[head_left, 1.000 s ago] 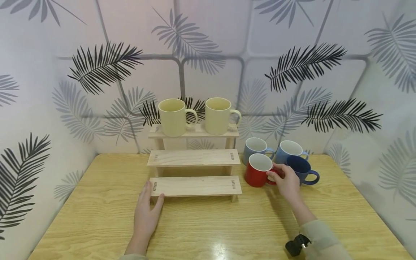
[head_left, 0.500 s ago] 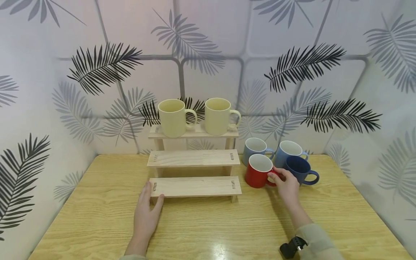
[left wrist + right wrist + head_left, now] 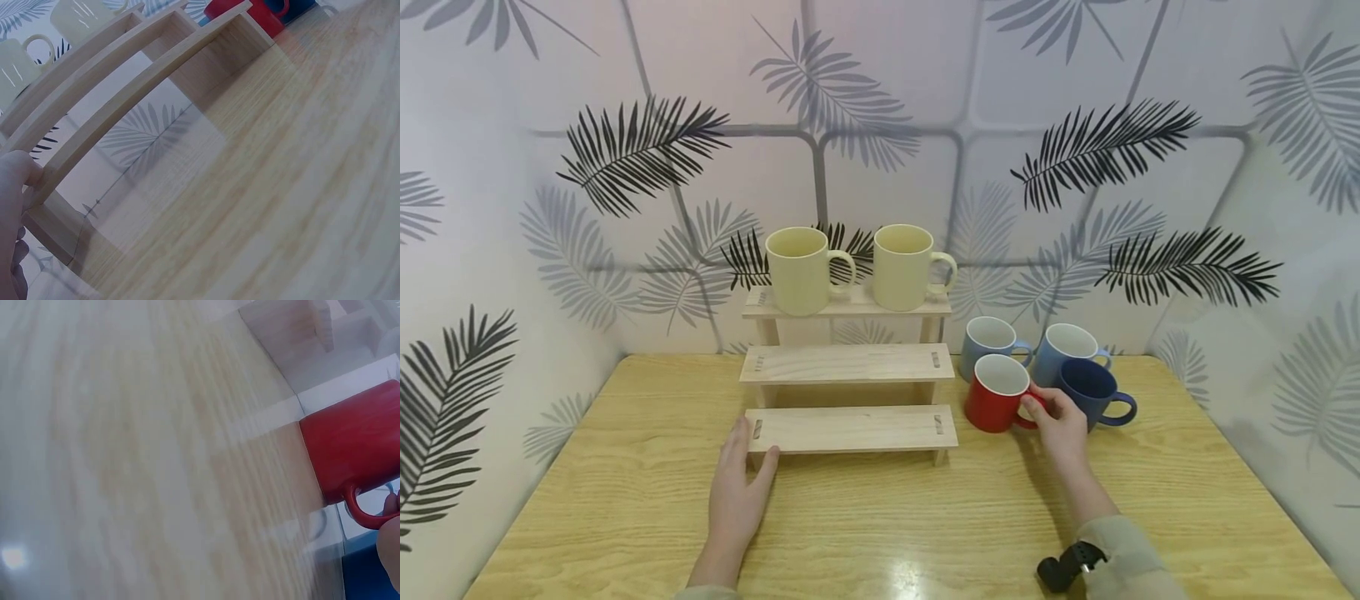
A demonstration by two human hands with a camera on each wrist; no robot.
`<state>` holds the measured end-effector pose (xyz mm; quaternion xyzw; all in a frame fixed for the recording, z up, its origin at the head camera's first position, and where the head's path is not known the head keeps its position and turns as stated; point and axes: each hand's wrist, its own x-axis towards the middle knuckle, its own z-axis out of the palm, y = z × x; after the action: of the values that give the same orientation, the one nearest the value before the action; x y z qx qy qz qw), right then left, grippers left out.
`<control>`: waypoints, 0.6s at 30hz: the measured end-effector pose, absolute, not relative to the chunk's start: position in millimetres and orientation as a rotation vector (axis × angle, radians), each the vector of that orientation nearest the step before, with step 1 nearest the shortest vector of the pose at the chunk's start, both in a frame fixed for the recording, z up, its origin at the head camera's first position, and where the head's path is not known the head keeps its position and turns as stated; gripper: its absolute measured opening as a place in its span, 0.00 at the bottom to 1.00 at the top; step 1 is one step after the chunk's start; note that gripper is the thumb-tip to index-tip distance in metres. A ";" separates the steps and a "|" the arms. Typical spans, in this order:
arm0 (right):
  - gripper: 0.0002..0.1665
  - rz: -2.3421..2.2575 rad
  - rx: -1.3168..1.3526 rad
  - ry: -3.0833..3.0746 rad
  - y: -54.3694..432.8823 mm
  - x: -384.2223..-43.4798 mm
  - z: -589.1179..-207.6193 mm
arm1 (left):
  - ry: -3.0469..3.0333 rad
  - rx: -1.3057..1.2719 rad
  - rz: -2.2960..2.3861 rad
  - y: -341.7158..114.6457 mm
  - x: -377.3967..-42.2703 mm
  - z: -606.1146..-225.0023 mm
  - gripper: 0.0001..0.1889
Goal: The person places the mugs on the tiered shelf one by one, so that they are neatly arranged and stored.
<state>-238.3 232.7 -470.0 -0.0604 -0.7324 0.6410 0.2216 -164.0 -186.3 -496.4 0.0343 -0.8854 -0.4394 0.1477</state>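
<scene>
My right hand (image 3: 1063, 429) pinches the handle of a red mug (image 3: 991, 407), which stands upright on the table with its handle to the right. In the right wrist view the red mug (image 3: 353, 444) shows its base on the wood, and the fingertips (image 3: 390, 540) lie at its handle. My left hand (image 3: 737, 492) holds the left end of the lowest step of a three-step wooden shelf (image 3: 853, 430), thumb at the front edge. The left wrist view shows the thumb (image 3: 22, 167) against the board's corner. Two cream mugs (image 3: 799, 275) stand on the top step.
Behind the red mug stands a grey-blue mug (image 3: 970, 354). A light blue mug (image 3: 1049, 360) and a dark blue mug (image 3: 1086, 392) stand close to its right, near my right hand. A leaf-patterned wall (image 3: 887, 108) closes off the back of the wooden table (image 3: 865, 525).
My right wrist and sleeve have shifted slightly left, while the fingers stay at the red mug's handle. The left hand, shelf and mugs look the same.
</scene>
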 end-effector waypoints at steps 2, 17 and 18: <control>0.10 1.822 -0.181 -1.975 232.0 -238.9 -470.4 | -2.548 0.100 -1.266 -186.3 -163.8 -496.3 0.39; 0.16 1.949 -0.273 -1.838 225.8 -232.8 -447.0 | -2.551 0.103 -1.276 -186.2 -163.6 -494.9 0.39; 0.15 1.959 -0.273 -1.829 226.1 -231.1 -443.7 | -2.552 0.103 -1.277 -186.2 -163.6 -495.1 0.39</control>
<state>-231.1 226.1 -443.7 -0.0987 -0.6622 0.7089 0.2220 -163.6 -186.2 -495.1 0.0358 -0.8845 -0.4427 0.1427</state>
